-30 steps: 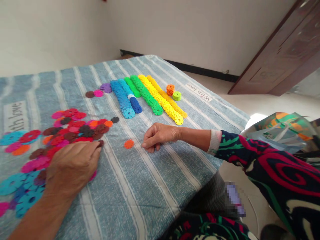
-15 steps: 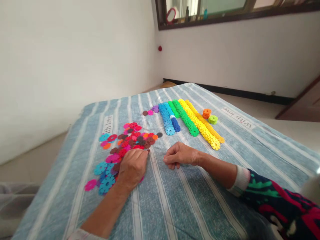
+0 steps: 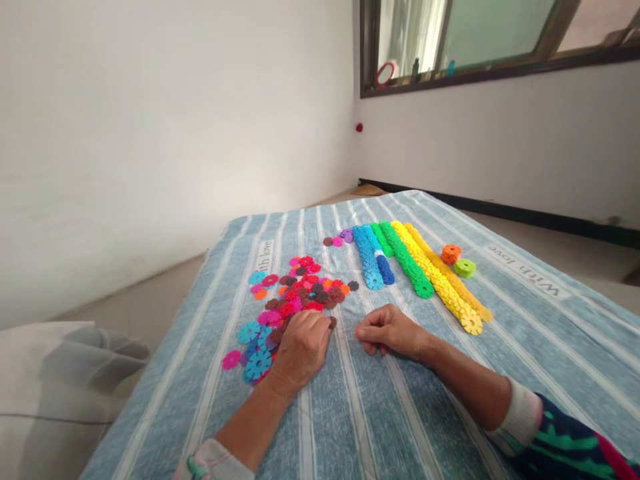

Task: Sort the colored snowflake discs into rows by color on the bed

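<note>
My left hand (image 3: 303, 345) rests on the near right part of a mixed pile of flower-shaped discs (image 3: 305, 288), fingers curled; a brown disc (image 3: 332, 323) shows at its fingertips. My right hand (image 3: 393, 331) is closed just to the right, thumb against the bent fingers, with a small reddish bit at the tip too small to name. Beyond it lie overlapping rows of discs: light blue (image 3: 369, 260), dark blue (image 3: 385, 270), green (image 3: 407, 263) and yellow (image 3: 435, 273).
Orange (image 3: 451, 254) and lime (image 3: 465, 268) stacks stand right of the rows. Purple (image 3: 347, 235), pink (image 3: 337, 241) and brown (image 3: 327, 241) discs lie left of them. A striped cloth (image 3: 200, 333) covers the table. White fabric (image 3: 60, 393) is at the lower left.
The whole view has shifted, so the table and both hands appear further right and slightly lower. A small reddish bit now shows at my right fingertips. My left hand stays at the pile.
</note>
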The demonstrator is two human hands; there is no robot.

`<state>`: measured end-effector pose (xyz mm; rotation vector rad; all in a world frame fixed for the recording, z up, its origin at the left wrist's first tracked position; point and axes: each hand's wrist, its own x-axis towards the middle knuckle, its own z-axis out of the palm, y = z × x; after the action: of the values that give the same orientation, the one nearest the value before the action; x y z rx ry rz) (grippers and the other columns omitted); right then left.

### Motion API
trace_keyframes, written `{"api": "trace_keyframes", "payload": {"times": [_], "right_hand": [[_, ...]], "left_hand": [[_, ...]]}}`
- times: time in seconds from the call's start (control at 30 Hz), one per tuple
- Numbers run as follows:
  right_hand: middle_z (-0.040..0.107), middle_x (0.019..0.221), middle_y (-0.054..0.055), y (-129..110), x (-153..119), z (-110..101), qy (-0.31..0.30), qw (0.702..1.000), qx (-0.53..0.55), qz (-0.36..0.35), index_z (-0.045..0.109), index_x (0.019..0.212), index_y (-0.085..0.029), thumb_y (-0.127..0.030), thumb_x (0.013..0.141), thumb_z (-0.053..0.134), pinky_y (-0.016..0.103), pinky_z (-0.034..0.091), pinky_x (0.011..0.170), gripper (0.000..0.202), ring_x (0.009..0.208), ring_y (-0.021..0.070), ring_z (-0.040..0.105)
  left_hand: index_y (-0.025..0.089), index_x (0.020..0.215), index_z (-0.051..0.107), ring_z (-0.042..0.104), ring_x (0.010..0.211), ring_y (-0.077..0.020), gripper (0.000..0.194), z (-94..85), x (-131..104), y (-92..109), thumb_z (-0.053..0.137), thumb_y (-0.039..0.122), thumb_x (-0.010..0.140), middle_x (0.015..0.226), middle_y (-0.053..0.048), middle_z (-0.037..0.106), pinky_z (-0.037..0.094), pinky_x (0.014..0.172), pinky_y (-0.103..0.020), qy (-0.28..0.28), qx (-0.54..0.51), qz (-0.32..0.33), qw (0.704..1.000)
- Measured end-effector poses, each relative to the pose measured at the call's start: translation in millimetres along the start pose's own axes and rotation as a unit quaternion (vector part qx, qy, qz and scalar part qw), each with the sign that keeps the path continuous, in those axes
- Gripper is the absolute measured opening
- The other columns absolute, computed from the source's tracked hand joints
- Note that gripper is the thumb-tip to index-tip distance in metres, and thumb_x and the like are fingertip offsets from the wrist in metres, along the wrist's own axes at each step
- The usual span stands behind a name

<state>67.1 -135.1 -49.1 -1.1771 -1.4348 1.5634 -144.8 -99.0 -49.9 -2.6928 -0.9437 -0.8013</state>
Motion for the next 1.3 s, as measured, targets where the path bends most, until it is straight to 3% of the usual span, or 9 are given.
{"api": "trace_keyframes", "payload": {"times": [0.47,0.8,1.13,1.3], "right_hand": [[0.059,0.052,-0.001,4.5,0.3,-0.4,-0.016,1.000,0.000,-0.013,0.060,0.059,-0.014,-0.035,0.077,0.061,0.016,0.036,0.041,0.028,0.044,0.0066,0.048],[0.058,0.051,-0.001,2.6,-2.6,0.5,-0.022,1.000,-0.009,-0.011,0.059,0.057,-0.014,-0.042,0.075,0.063,0.016,0.034,0.040,0.034,0.042,0.0054,0.044],[0.056,0.051,-0.001,0.7,-3.4,1.5,-0.026,0.999,-0.020,-0.010,0.056,0.055,-0.015,-0.039,0.075,0.060,0.018,0.030,0.040,0.031,0.041,0.0058,0.041],[0.047,0.046,-0.004,-0.8,-4.1,11.5,-0.003,0.998,-0.052,-0.040,0.051,0.051,-0.016,-0.031,0.077,0.055,0.020,0.027,0.042,0.030,0.042,0.0063,0.036]], "left_hand": [[0.015,0.080,0.060,0.059,0.080,-0.0197,0.014,-1.1,-3.0,-0.5,0.048,0.017,0.088,0.077,-0.007,0.063,0.049,0.073,-0.036,-0.002,-0.001,-0.008,1.000],[0.016,0.076,0.058,0.059,0.078,-0.0179,0.022,-2.8,-2.7,2.2,0.043,0.018,0.090,0.073,-0.006,0.061,0.049,0.072,-0.034,-0.002,0.008,-0.010,1.000],[0.017,0.072,0.055,0.054,0.070,-0.0174,0.025,-1.0,-4.9,1.1,0.038,0.013,0.090,0.066,-0.005,0.056,0.046,0.066,-0.031,0.045,0.020,-0.044,0.998],[0.017,0.076,0.054,0.053,0.069,-0.0163,0.024,-5.6,-3.5,0.6,0.037,0.014,0.091,0.069,-0.004,0.056,0.045,0.065,-0.029,0.070,-0.002,-0.082,0.994]]}}
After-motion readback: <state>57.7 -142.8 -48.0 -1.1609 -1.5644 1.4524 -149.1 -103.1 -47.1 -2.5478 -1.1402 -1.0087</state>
